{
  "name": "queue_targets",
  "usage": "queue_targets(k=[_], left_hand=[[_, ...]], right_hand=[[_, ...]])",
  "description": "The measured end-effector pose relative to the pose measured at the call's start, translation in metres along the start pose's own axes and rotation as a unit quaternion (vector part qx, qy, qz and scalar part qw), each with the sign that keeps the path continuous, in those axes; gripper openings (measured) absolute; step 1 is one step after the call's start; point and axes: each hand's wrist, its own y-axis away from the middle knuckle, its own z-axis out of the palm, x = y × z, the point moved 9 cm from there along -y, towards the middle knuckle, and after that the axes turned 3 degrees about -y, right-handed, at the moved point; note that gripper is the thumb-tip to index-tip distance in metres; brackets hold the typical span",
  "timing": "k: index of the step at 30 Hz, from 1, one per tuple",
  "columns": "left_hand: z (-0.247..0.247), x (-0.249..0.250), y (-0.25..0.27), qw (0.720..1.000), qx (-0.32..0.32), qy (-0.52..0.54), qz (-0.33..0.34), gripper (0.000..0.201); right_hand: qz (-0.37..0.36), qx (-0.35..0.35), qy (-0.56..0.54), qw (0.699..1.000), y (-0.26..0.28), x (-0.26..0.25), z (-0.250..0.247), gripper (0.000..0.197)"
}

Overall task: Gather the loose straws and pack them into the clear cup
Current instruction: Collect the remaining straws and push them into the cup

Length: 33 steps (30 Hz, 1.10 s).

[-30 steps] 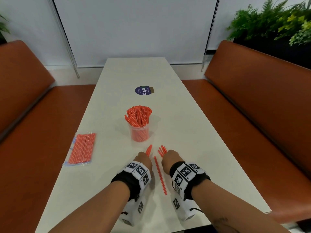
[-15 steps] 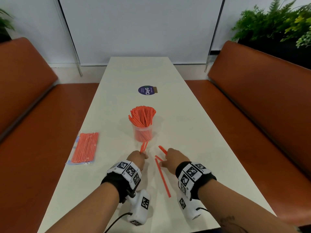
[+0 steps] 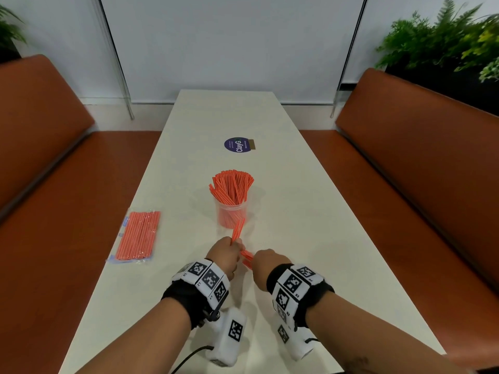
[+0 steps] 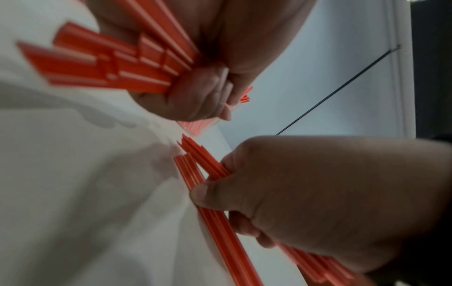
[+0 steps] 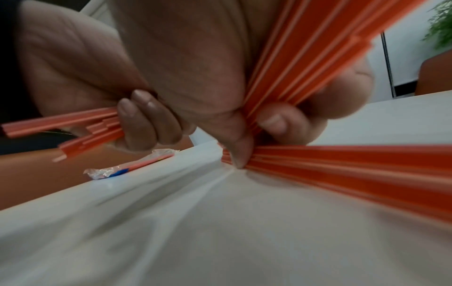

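The clear cup (image 3: 232, 215) stands mid-table, packed with upright orange straws (image 3: 231, 184). Just in front of it my left hand (image 3: 226, 252) grips a small bunch of loose straws (image 3: 238, 230) whose tips tilt up toward the cup. My right hand (image 3: 266, 261) is close beside it and grips another bunch (image 3: 247, 257) pointing left at the left hand. In the left wrist view the left fingers (image 4: 203, 92) curl round their bunch (image 4: 110, 65), and the right hand (image 4: 318, 193) pinches straws (image 4: 195, 172) low over the table. The right wrist view shows the right thumb (image 5: 240, 151) pressing straws (image 5: 342, 160).
A sealed plastic packet of orange straws (image 3: 137, 236) lies near the table's left edge. A round dark sticker (image 3: 238, 144) sits farther up the white table (image 3: 310, 211). Brown benches run along both sides, with plants behind the right one.
Both hands have drawn together in front of the cup. The single straw that lay on the table between them is gone from there. The left hand's bunch has tilted up toward the cup.
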Motion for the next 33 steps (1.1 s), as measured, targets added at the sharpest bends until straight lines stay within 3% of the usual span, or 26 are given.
queue_targets(k=[4, 8, 12, 15, 17, 19, 22, 24, 30, 33], left_hand=[[-0.009, 0.018, 0.006, 0.998, 0.015, 0.036, 0.044, 0.029], [-0.026, 0.042, 0.007, 0.992, 0.047, 0.077, 0.091, 0.032], [-0.039, 0.064, 0.009, 0.983, 0.066, 0.103, 0.135, 0.039], [-0.046, 0.078, 0.010, 0.976, 0.077, 0.132, 0.155, 0.042], [-0.051, 0.085, 0.010, 0.971, 0.087, 0.152, 0.166, 0.042], [-0.056, 0.089, 0.009, 0.965, 0.099, 0.163, 0.177, 0.042], [-0.061, 0.091, 0.009, 0.961, 0.123, 0.164, 0.185, 0.040], [-0.064, 0.089, 0.008, 0.958, 0.136, 0.177, 0.182, 0.039], [-0.077, 0.087, 0.005, 0.945, 0.156, 0.226, 0.180, 0.033], [-0.081, 0.088, 0.004, 0.941, 0.164, 0.225, 0.191, 0.034]], right_hand=[[-0.011, 0.058, -0.142, 0.988, -0.002, 0.013, -0.025, 0.030], [-0.016, 0.138, -0.309, 0.941, -0.010, 0.030, -0.064, 0.012], [-0.061, 0.157, -0.522, 0.836, -0.013, 0.027, -0.097, 0.008], [-0.112, 0.208, -0.548, 0.803, -0.012, 0.017, -0.130, 0.029], [-0.136, 0.250, -0.601, 0.747, -0.011, 0.012, -0.154, 0.036], [-0.171, 0.276, -0.657, 0.680, -0.012, 0.002, -0.175, 0.035], [-0.205, 0.303, -0.685, 0.630, -0.020, -0.015, -0.193, 0.021], [-0.206, 0.312, -0.665, 0.646, -0.030, -0.026, -0.189, 0.020], [-0.211, 0.283, -0.556, 0.752, -0.060, -0.041, -0.155, 0.025], [-0.213, 0.282, -0.509, 0.785, -0.066, -0.042, -0.147, 0.016]])
